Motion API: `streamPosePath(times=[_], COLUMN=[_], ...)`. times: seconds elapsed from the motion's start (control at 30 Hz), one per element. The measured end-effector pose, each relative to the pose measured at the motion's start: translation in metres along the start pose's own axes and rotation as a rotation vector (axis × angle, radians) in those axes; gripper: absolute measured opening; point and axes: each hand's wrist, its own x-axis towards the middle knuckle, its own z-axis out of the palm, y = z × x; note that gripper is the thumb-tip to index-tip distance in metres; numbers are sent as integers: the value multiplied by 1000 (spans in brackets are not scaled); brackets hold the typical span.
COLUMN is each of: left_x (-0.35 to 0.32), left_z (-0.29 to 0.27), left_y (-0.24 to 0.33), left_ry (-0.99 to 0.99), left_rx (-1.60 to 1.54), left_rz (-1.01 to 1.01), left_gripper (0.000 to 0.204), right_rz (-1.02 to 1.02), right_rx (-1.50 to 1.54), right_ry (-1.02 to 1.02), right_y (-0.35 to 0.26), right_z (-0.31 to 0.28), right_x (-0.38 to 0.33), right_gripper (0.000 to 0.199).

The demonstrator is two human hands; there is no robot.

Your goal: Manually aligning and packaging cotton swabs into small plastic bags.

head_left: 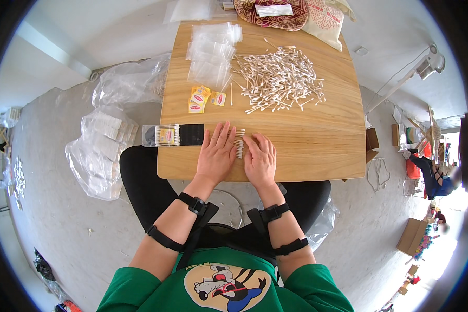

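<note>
A row of cotton swabs (239, 143) lies side by side on the wooden table (307, 151), between my hands. My left hand (217, 156) rests flat with its fingers stretched forward, its right side over or against the row's left end. At the other end, the loosely bent fingers of my right hand (260, 160) touch the swabs and hold nothing that I can see. Left of my hands, a clear bag (150, 136) holds swabs with a small yellow card (166, 136) on them, beside a black strip (192, 134). My palms hide part of the row.
Loose swabs form a big pile (281, 78) farther back. Yellow cards (198, 99) and clear plastic bags (211, 57) lie to its left. A patterned cloth (244, 11) and a cloth sack (325, 23) sit at the far edge. A plastic sack (101, 156) stands on the floor, left.
</note>
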Motion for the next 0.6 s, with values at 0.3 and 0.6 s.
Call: streamPosePath(times=[0.3, 0.6], left_x=[1, 1], left_z=[-1, -3], left_y=[1, 3], left_ry=[59, 76], left_rx=[-46, -103], left_rz=[3, 4], left_gripper=[52, 51], right_rz=[-146, -176], right_rx=[61, 92], right_ry=[-53, -89], right_y=[7, 42], right_z=[-2, -5], right_x=[20, 68], right_gripper=[25, 23])
